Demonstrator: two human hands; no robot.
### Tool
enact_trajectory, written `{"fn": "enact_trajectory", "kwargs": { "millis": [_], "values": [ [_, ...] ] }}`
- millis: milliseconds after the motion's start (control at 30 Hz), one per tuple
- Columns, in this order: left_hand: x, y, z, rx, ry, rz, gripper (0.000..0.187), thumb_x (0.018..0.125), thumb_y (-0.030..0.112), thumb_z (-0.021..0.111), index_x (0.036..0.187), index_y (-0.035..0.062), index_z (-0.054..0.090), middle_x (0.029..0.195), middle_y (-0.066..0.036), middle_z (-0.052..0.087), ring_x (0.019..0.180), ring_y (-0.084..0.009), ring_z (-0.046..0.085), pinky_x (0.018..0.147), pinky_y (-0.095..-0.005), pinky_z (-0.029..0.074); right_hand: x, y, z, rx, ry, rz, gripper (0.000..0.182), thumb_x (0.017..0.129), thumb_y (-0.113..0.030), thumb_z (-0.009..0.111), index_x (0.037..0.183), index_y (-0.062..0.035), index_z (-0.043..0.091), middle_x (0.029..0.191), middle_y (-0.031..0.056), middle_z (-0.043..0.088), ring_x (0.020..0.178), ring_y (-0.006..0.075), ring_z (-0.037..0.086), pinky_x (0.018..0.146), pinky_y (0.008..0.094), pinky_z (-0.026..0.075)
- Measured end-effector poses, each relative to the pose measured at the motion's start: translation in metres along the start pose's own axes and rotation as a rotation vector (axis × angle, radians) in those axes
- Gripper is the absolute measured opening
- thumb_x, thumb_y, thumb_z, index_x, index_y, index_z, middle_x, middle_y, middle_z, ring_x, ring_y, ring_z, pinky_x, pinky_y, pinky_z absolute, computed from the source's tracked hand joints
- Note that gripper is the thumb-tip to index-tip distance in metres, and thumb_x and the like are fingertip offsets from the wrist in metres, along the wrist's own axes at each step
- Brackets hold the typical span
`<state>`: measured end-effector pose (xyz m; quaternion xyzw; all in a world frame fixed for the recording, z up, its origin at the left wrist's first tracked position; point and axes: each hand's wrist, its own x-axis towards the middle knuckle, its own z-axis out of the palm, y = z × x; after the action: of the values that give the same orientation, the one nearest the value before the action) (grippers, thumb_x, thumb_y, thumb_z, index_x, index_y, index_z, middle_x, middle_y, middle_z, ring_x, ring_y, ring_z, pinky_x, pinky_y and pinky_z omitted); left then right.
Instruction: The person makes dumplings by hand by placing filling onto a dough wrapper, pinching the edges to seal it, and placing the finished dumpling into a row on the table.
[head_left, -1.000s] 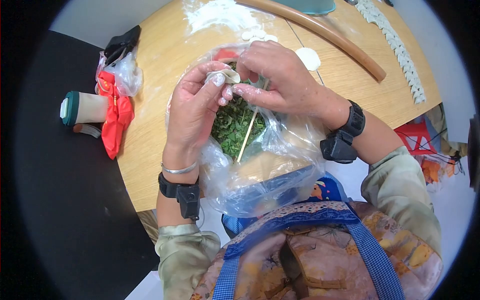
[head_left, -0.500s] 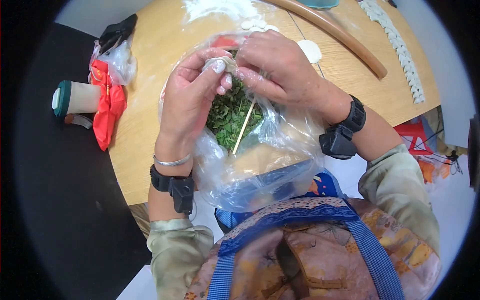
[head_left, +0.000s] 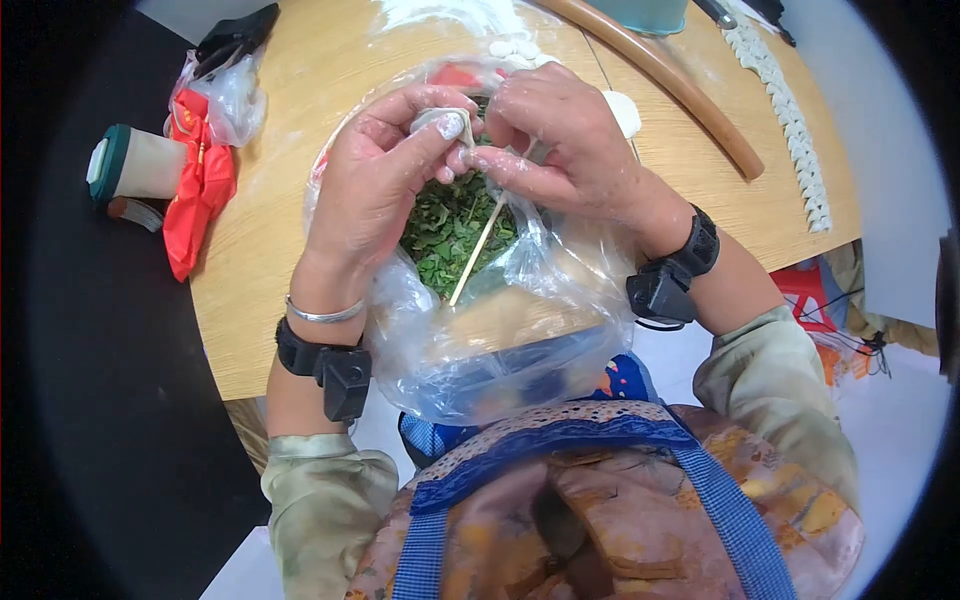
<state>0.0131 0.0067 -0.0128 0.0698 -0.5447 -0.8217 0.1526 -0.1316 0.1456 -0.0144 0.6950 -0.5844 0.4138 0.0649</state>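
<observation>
My left hand (head_left: 385,165) holds a small folded piece of dough (head_left: 440,120) between thumb and fingers, with flour on the thumb. Close on its right, my right hand (head_left: 560,140) pinches the dough's edge with thumb and forefinger. Both hands are above a plastic-lined bowl of chopped greens (head_left: 455,235), which they partly hide. A light stick (head_left: 478,250) stands slanted in the greens. Clear plastic (head_left: 500,350) spreads from the bowl toward my apron.
Flat dough rounds (head_left: 622,114) lie behind my right hand. A long wooden rod (head_left: 680,90) and a row of shaped dough pieces (head_left: 785,120) are at the right. At the left are a red bag (head_left: 200,190) and a lidded container (head_left: 145,165).
The whole view has shifted a little, showing more of the teal container at the top. My fingers have moved slightly on the dough, which both hands still hold.
</observation>
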Motion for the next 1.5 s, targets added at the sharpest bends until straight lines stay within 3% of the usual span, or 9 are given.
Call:
{"fn": "enact_trajectory", "kwargs": {
  "millis": [100, 500, 567, 900, 967, 1067, 1300, 1367, 1500],
  "values": [
    [-0.0009, -0.0003, -0.0004, 0.034, 0.003, -0.013, 0.020, 0.090, 0.009, 0.061, 0.108, -0.0016, 0.061, 0.087, -0.003, 0.063, 0.072, -0.0074, 0.056, 0.065, -0.0193, 0.045, -0.0001, -0.0005, 0.0004, -0.016, -0.017, 0.023, 0.019, 0.079, -0.025, 0.067, 0.074, -0.0096, 0.057, 0.067, 0.0047, 0.056, 0.066, 0.0242, 0.056, 0.065, 0.0349, 0.041],
    [-0.0002, 0.0003, -0.0035, 0.070, 0.028, -0.009, 0.020, 0.091, 0.009, 0.059, 0.108, -0.0015, 0.061, 0.085, -0.002, 0.063, 0.073, -0.0068, 0.057, 0.065, -0.0185, 0.047, 0.0006, 0.0023, 0.0034, -0.078, -0.015, -0.027, 0.011, 0.086, -0.017, 0.057, 0.089, -0.0064, 0.058, 0.080, 0.0086, 0.060, 0.077, 0.0292, 0.058, 0.069, 0.0387, 0.041],
    [0.0000, 0.0001, -0.0037, 0.067, 0.056, 0.014, 0.020, 0.091, 0.009, 0.059, 0.108, -0.0015, 0.061, 0.085, -0.002, 0.063, 0.073, -0.0069, 0.058, 0.064, -0.0184, 0.047, 0.0012, 0.0014, 0.0040, -0.019, -0.001, -0.005, 0.007, 0.088, -0.010, 0.054, 0.087, -0.0037, 0.056, 0.076, 0.0124, 0.054, 0.071, 0.0320, 0.050, 0.069, 0.0386, 0.039],
    [-0.0010, -0.0008, 0.0000, 0.130, -0.001, 0.038, 0.021, 0.091, 0.010, 0.061, 0.108, -0.0010, 0.060, 0.085, -0.003, 0.062, 0.073, -0.0069, 0.059, 0.065, -0.0184, 0.047, 0.0021, -0.0046, 0.0017, -0.031, -0.011, 0.058, 0.007, 0.085, -0.013, 0.059, 0.085, -0.0060, 0.056, 0.077, 0.0110, 0.055, 0.071, 0.0297, 0.051, 0.065, 0.0378, 0.040],
    [-0.0007, -0.0007, -0.0002, 0.144, -0.013, 0.033, 0.020, 0.091, 0.010, 0.060, 0.108, -0.0009, 0.060, 0.085, -0.003, 0.062, 0.073, -0.0069, 0.059, 0.065, -0.0185, 0.047, 0.0025, -0.0034, 0.0030, -0.115, -0.003, 0.023, 0.013, 0.084, -0.019, 0.059, 0.090, -0.0080, 0.058, 0.077, 0.0083, 0.059, 0.074, 0.0293, 0.058, 0.067, 0.0384, 0.041],
    [-0.0008, -0.0008, -0.0006, 0.147, -0.016, 0.028, 0.020, 0.091, 0.009, 0.060, 0.108, -0.0008, 0.059, 0.085, -0.004, 0.062, 0.073, -0.0068, 0.059, 0.066, -0.0186, 0.047, 0.0020, 0.0002, 0.0063, -0.124, 0.021, -0.020, 0.012, 0.084, -0.018, 0.059, 0.090, -0.0082, 0.058, 0.078, 0.0082, 0.059, 0.074, 0.0289, 0.059, 0.067, 0.0385, 0.041],
    [-0.0016, -0.0007, 0.0002, 0.148, -0.003, 0.028, 0.019, 0.091, 0.007, 0.059, 0.108, -0.0009, 0.059, 0.086, -0.004, 0.062, 0.073, -0.0070, 0.059, 0.066, -0.0185, 0.048, 0.0033, -0.0017, 0.0010, -0.091, 0.005, -0.020, 0.014, 0.088, -0.022, 0.057, 0.093, -0.0088, 0.058, 0.076, 0.0069, 0.059, 0.073, 0.0287, 0.058, 0.066, 0.0378, 0.040],
    [-0.0019, -0.0013, 0.0010, 0.164, 0.001, 0.027, 0.016, 0.091, 0.008, 0.060, 0.105, 0.0017, 0.058, 0.088, -0.002, 0.062, 0.073, -0.0076, 0.057, 0.063, -0.0189, 0.046, 0.0033, -0.0043, -0.0003, -0.089, 0.001, 0.022, 0.011, 0.088, -0.016, 0.054, 0.086, -0.0061, 0.056, 0.077, 0.0106, 0.055, 0.070, 0.0315, 0.053, 0.067, 0.0387, 0.041],
    [-0.0023, -0.0013, 0.0014, 0.178, -0.002, 0.033, 0.016, 0.091, 0.007, 0.060, 0.105, 0.0020, 0.058, 0.088, -0.002, 0.062, 0.073, -0.0076, 0.058, 0.063, -0.0191, 0.047, 0.0041, -0.0052, 0.0011, -0.107, 0.022, 0.034, 0.009, 0.087, -0.015, 0.055, 0.085, -0.0061, 0.056, 0.076, 0.0104, 0.055, 0.069, 0.0316, 0.053, 0.066, 0.0389, 0.041]
  ]
}}
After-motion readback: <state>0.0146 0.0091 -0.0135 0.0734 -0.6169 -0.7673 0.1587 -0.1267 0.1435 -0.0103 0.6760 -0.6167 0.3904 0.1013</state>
